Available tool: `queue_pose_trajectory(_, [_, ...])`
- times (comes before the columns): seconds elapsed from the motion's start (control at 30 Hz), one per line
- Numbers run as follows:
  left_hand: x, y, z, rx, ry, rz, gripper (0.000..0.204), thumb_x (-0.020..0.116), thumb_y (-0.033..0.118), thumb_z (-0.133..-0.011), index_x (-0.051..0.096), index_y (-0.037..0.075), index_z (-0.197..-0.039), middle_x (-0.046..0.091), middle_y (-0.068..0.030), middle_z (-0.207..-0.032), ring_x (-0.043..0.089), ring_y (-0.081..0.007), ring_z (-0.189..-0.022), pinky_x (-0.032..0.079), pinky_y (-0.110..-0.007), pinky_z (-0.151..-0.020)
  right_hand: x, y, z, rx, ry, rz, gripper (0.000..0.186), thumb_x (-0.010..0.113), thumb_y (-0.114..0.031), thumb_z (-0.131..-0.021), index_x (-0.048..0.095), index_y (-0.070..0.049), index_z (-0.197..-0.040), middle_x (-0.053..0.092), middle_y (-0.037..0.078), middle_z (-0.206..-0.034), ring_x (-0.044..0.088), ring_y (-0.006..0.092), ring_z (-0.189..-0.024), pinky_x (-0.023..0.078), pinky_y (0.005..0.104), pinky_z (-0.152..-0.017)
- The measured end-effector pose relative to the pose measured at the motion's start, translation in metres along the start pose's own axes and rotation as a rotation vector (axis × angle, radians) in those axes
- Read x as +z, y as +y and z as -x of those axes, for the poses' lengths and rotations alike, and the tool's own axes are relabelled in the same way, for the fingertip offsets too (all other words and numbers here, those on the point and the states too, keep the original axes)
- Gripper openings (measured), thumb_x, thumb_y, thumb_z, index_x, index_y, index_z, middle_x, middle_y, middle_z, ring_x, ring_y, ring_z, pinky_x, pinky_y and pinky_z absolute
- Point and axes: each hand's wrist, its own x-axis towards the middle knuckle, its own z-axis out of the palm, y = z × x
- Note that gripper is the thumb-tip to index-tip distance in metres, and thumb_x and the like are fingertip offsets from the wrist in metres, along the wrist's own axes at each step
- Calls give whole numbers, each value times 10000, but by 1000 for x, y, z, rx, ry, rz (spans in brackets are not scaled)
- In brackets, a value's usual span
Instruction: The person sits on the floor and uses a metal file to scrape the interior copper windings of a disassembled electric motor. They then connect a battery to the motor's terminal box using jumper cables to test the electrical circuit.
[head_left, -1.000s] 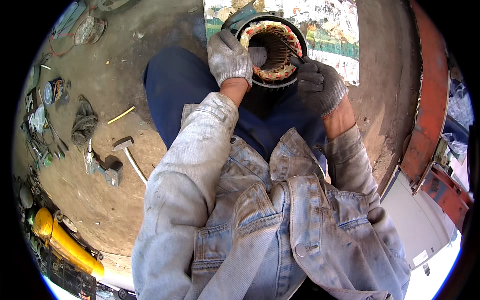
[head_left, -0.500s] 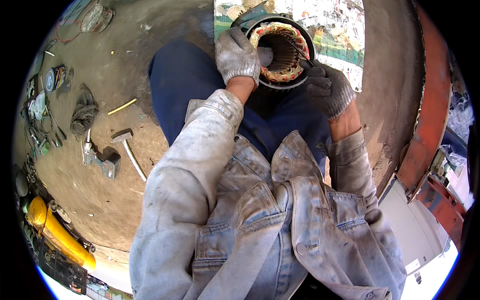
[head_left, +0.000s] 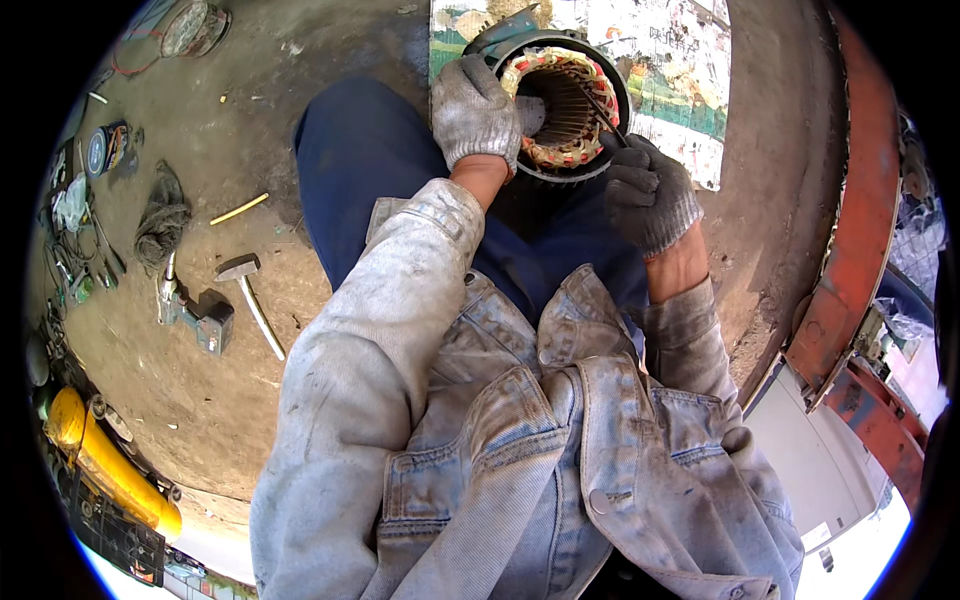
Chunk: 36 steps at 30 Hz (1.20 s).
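Between my knees stands an electric motor stator in a round dark housing (head_left: 585, 172), its bore facing up. A ring of yellowish, red-flecked bound windings (head_left: 560, 156) lines the mouth, with narrow slots (head_left: 568, 112) running down inside. My left hand (head_left: 475, 115), in a grey knit glove, is closed over the housing's left rim; its fingertips are partly hidden. On the right side my gloved right hand (head_left: 652, 192) is closed round a thin dark rod (head_left: 606, 118). The rod slants over the winding ring into the bore. Its tool kind cannot be made out.
Printed cardboard (head_left: 690, 80) lies under and beyond the motor. On the floor to the left are a hammer (head_left: 260, 315), a cordless power tool (head_left: 205, 320), a dark rag (head_left: 163, 215), a yellow stick (head_left: 240, 208) and a can (head_left: 105, 148). A rusty red beam (head_left: 850, 250) borders the right.
My right hand has drawn back slightly toward me, and more of the rod shows. The left hand keeps its hold on the rim.
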Motion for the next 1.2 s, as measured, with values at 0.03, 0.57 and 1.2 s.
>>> queue_pose_trajectory(0.03, [1, 1, 1, 40, 7, -17, 382, 450, 331, -1059, 647, 4, -1072, 660, -283, -1047, 607, -510, -1004, 481, -558, -907, 0, -1, -1, 4, -10, -37, 404, 415, -209, -1120, 547, 117, -1320, 489, -42, -691, 413, 61, -492, 346, 235, -408])
queue_pose_trajectory(0.57, [2, 2, 2, 99, -13, -55, 338, 461, 299, -1051, 640, 13, -1055, 655, -269, -1042, 619, -485, -995, 499, -550, -893, -3, 3, -7, -66, -1, -20, 323, 394, -188, -1128, 546, 86, -1208, 497, -52, -692, 435, 45, -480, 350, 220, -390])
queue_pose_trajectory(1.2, [7, -13, 2, 323, 91, -223, 325, 466, 286, -1047, 642, 14, -1074, 653, -272, -1021, 630, -472, -972, 513, -540, -861, 7, -5, -24, 6, 1, 189, 305, 410, -211, -1128, 590, 35, -1120, 501, -43, -669, 402, 56, -446, 330, 226, -358])
